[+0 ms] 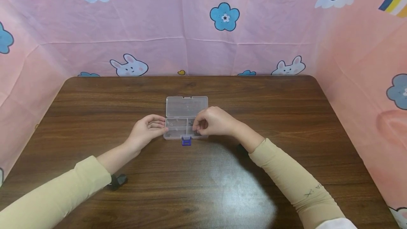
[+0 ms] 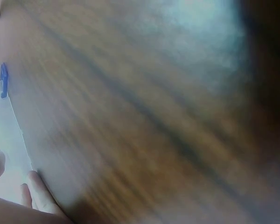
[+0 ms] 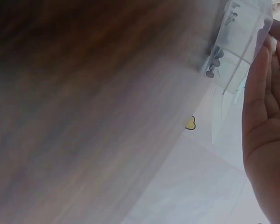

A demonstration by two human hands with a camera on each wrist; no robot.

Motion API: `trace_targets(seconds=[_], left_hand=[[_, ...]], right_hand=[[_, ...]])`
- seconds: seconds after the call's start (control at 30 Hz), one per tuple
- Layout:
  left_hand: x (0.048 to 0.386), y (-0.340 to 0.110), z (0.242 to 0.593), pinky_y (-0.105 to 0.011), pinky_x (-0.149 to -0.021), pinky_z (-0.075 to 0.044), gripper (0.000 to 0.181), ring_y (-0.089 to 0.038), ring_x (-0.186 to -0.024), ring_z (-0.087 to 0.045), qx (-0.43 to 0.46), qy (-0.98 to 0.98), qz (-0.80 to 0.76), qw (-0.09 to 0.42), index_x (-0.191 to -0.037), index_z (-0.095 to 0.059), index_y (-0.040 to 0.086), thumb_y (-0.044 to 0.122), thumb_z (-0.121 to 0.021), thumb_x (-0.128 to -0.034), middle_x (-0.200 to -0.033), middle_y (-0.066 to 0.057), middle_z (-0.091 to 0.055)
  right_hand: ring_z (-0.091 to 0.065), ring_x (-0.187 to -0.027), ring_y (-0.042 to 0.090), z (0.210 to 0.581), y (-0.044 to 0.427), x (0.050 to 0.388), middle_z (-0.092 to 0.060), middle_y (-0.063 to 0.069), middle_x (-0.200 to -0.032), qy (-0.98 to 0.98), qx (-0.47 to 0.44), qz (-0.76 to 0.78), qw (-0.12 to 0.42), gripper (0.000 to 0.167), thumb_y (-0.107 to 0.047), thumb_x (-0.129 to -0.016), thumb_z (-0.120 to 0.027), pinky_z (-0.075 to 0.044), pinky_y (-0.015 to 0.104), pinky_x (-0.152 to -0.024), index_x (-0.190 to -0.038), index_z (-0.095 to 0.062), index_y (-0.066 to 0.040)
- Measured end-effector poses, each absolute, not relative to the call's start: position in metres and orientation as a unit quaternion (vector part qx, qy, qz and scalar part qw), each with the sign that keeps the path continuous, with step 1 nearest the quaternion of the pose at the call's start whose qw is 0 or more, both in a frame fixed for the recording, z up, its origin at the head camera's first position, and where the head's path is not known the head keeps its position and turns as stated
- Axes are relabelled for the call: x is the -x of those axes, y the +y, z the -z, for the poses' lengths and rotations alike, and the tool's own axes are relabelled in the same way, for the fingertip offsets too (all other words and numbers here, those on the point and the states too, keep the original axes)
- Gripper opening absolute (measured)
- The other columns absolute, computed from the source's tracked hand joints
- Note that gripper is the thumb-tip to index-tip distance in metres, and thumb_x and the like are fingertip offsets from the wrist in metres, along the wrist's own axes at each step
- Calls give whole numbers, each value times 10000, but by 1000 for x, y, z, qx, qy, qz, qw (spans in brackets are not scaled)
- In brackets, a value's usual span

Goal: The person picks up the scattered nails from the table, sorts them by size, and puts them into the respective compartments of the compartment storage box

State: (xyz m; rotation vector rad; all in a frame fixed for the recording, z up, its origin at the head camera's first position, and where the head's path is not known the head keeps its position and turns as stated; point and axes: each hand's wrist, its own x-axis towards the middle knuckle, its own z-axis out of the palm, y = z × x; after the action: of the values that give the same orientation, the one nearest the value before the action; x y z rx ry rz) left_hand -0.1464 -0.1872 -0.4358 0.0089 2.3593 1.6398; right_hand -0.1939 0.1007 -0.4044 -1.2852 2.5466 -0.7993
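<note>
A clear plastic compartment box lies on the table with its lid folded back and a blue latch at the front. My left hand holds the box's left end, its thumb over the edge and fingers along the side, as the left wrist view also shows. The fingers of my right hand are bent down into the right compartments. Whether they pinch anything is hidden. Small grey round-headed pieces, like screws, lie in one compartment, and more small metal pieces in another.
The box stands on a brown wood-grain table. Behind and beside it hangs pink printed cloth. A small black object shows by the left sleeve, and a dark one partly behind the right forearm.
</note>
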Motion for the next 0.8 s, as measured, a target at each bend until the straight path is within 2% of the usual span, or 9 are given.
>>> trace_targets(seconds=[0.4,0.6,0.8], left_hand=[[145,-191,435,-108,-872,-550,501,34,-997,-642,2,823,-549,143,-1404,-568,-39,152,-769,-986,-1364,-227,-652],[146,-194,433,-108,-910,-543,535,18,-1054,-631,-5,811,-565,151,-1441,-532,-44,159,-753,-998,-1420,-244,-617],[148,-194,431,-129,-964,-495,606,13,-1117,-623,6,810,-563,163,-1519,-478,-2,255,-725,-1028,-1484,-219,-591]], right_hand=[[-661,-801,47,407,104,194,-781,-7,-904,843,424,315,104,120,-7,-888,-743,-581,176,-730,-941,-801,-97],[-663,-797,61,409,108,196,-777,-11,-911,842,427,318,92,145,3,-898,-724,-597,203,-731,-953,-799,-108],[-675,-818,84,408,119,193,-768,1,-940,842,424,324,79,118,-7,-899,-744,-614,245,-741,-962,-789,-96]])
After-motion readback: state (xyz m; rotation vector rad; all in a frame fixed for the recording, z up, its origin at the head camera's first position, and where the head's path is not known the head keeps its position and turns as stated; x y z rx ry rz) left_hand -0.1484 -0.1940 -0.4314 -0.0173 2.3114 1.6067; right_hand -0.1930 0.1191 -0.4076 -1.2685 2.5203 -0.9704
